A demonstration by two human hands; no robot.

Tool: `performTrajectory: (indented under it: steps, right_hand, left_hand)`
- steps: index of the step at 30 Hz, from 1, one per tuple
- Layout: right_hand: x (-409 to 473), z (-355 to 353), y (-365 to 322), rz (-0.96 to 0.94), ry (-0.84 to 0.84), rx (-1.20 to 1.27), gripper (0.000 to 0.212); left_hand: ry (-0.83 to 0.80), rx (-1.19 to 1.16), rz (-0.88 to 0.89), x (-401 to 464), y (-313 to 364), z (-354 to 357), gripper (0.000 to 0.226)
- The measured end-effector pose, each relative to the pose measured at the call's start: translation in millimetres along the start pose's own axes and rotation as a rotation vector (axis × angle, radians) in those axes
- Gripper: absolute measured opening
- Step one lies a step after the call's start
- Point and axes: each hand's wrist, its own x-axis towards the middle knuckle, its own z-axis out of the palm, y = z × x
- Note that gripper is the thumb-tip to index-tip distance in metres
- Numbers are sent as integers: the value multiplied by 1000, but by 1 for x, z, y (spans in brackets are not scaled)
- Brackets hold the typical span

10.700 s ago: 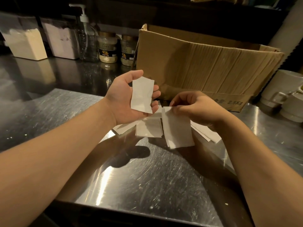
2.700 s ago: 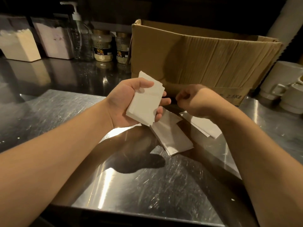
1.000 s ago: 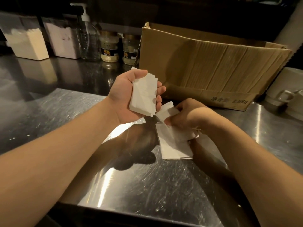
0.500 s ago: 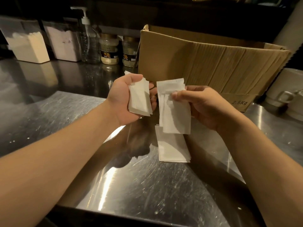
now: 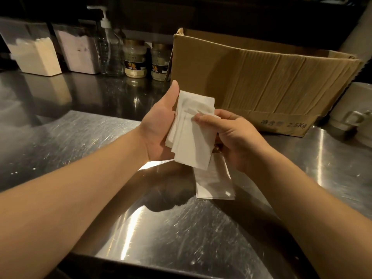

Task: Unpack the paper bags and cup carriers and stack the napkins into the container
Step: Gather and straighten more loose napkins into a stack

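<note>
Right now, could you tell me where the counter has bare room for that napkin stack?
Bare steel counter lies left of the left hand, before the jars. More lies near the front edge. It is crowded by the cardboard box and the loose napkins.

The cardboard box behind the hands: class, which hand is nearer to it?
Right. The right hand sits just before the cardboard box, below its front wall; the left hand lies off its left corner.
</note>
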Motion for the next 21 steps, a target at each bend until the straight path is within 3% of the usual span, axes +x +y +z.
performTrajectory:
  steps: [2, 5, 8, 12, 15, 21]
  right_hand:
    - [-1, 2, 0, -27, 31, 6, 34]
    - [-2, 4, 1, -104, 112, -83, 41]
    - [-3, 3, 1, -308, 223, -315, 42]
    - [0, -1, 1, -537, 231, -678, 34]
    - [3, -2, 2, -538, 200, -825, 26]
    - [3, -2, 2, -469, 144, -710, 12]
  left_hand:
    - [-14, 20, 2, -2, 2, 2, 82]
    - [15, 98, 11, -2, 1, 4, 59]
    - [37, 99, -38, -1, 0, 4, 51]
    - [38, 68, -27, 0, 1, 3, 54]
    - [39, 71, -29, 0, 1, 2, 55]
    - [66, 100, -47, -1, 3, 3, 51]
